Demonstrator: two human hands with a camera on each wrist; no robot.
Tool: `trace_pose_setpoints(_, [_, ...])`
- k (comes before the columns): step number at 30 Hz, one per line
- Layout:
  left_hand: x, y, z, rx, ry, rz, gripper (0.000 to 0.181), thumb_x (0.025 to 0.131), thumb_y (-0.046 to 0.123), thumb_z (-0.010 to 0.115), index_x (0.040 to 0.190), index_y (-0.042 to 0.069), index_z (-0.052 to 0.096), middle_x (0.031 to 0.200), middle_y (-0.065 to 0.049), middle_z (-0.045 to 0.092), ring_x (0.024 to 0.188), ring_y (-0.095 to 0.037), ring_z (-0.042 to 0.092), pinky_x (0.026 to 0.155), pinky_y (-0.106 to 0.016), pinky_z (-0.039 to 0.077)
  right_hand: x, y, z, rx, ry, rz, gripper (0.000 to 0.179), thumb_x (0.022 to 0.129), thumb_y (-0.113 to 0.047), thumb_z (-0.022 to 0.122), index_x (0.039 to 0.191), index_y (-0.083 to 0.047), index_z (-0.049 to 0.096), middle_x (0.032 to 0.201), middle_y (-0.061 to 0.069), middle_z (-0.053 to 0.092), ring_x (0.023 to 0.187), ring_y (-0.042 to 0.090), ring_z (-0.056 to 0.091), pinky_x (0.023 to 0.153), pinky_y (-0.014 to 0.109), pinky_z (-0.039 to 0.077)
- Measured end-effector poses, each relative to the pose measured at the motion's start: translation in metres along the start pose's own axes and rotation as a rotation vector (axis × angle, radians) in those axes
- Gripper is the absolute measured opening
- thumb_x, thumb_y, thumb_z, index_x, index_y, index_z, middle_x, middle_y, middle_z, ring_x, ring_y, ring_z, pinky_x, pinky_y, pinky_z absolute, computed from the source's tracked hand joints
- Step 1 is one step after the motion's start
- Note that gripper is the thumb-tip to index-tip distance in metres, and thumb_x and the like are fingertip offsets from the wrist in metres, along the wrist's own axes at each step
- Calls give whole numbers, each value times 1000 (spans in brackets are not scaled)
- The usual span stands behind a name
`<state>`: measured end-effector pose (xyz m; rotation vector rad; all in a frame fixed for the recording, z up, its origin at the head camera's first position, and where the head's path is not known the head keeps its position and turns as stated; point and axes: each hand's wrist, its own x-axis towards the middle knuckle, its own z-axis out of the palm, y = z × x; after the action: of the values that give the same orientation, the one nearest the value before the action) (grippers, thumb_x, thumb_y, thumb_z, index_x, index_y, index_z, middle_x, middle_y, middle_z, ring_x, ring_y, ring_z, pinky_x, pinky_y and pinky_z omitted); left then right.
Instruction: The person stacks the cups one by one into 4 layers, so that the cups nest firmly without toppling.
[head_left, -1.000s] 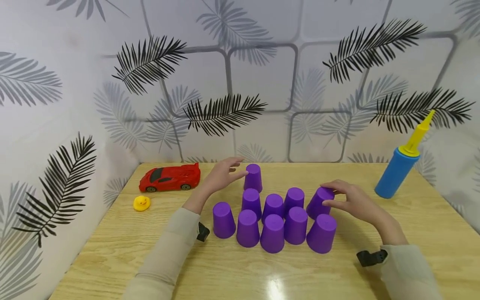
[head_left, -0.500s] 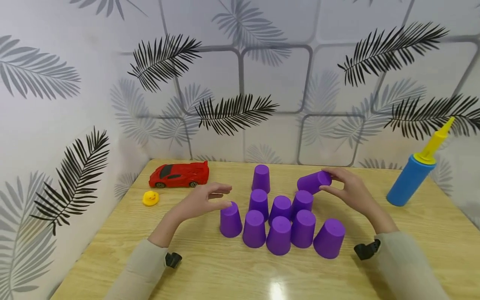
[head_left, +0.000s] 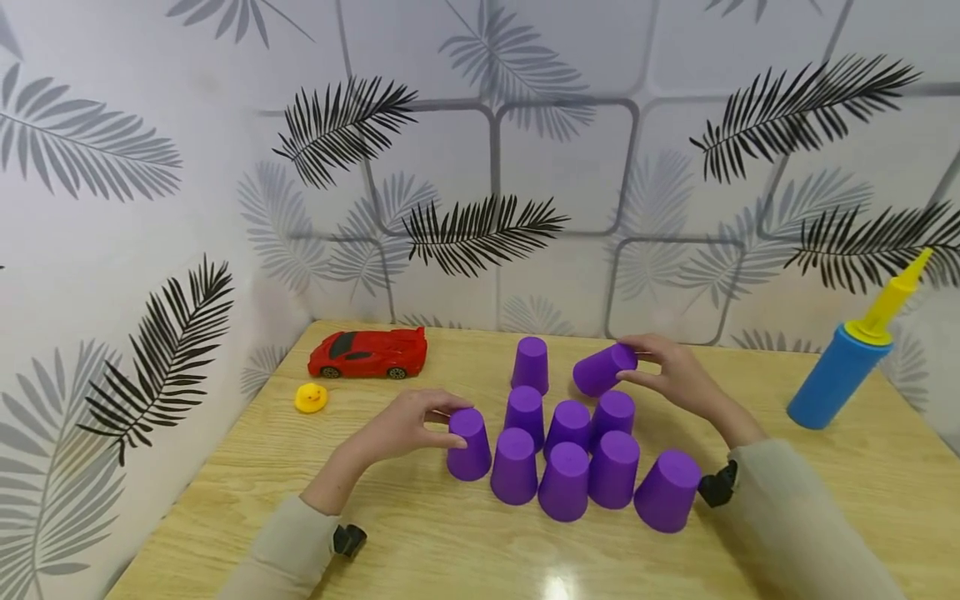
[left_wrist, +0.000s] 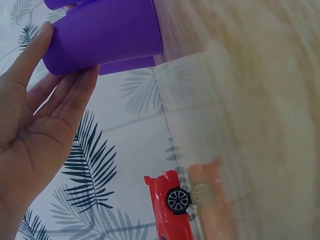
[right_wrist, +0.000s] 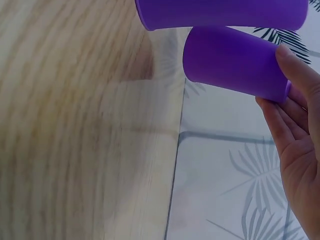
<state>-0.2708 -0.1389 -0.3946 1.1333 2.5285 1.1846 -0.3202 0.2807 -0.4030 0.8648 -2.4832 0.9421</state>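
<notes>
Upside-down purple plastic cups stand grouped on the table, among them a front middle cup point(head_left: 564, 483) and a lone cup at the back point(head_left: 531, 367). My left hand point(head_left: 412, 427) has its thumb and fingers around the top of the leftmost cup point(head_left: 469, 450). In the left wrist view, thumb and fingertips touch opposite sides of that cup point(left_wrist: 107, 37), whose rim is at the table. Behind the group, my right hand point(head_left: 667, 371) pinches another purple cup point(head_left: 598, 372) by its closed end. This cup is tilted, its mouth toward the left, as the right wrist view also shows.
A red toy car point(head_left: 367, 353) and a yellow rubber duck point(head_left: 311, 398) sit at the table's left back. At the right stands a blue and yellow hand pump point(head_left: 840, 375). A leaf-patterned wall point(head_left: 525, 267) rises behind the wooden table point(head_left: 420, 533).
My right hand has lifted a cup from the group's right side, tilted it and carried it back and left. My left hand has come from near the back cup to the leftmost cup.
</notes>
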Motion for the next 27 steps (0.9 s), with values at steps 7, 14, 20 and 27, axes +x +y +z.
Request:
trace_pose_setpoints(7, [-4,-4,1,-39,8,-34,49,83,21,78,127,3,63,123,-14,68,109,-26,69,93,-36,59,15,3,11,16,-81,-36,48,82,-9,78,125,4,61,118,21,68,103,34,69,91,45,58])
trace_pose_setpoints(14, [-4,-5,2,-44,-2,-48,48,84,22,77,127,5,63,123,-12,69,110,-25,69,94,-29,58,26,1,17,14,-138,-63,49,83,-9,77,126,4,61,116,20,68,104,34,69,92,45,58])
trace_pose_setpoints(20, [-3,-4,2,-33,2,-44,49,83,20,78,127,3,63,123,-13,69,110,-25,69,93,-23,57,38,-5,19,-12,-210,-46,50,86,-11,74,130,5,58,121,22,67,106,36,68,94,47,57])
trace_pose_setpoints(27, [-3,-3,1,-39,-3,-42,50,84,21,77,128,1,62,123,-16,68,110,-27,69,93,-28,58,51,-8,23,-57,-270,-40,49,87,-14,74,129,6,59,121,23,67,105,37,68,92,45,58])
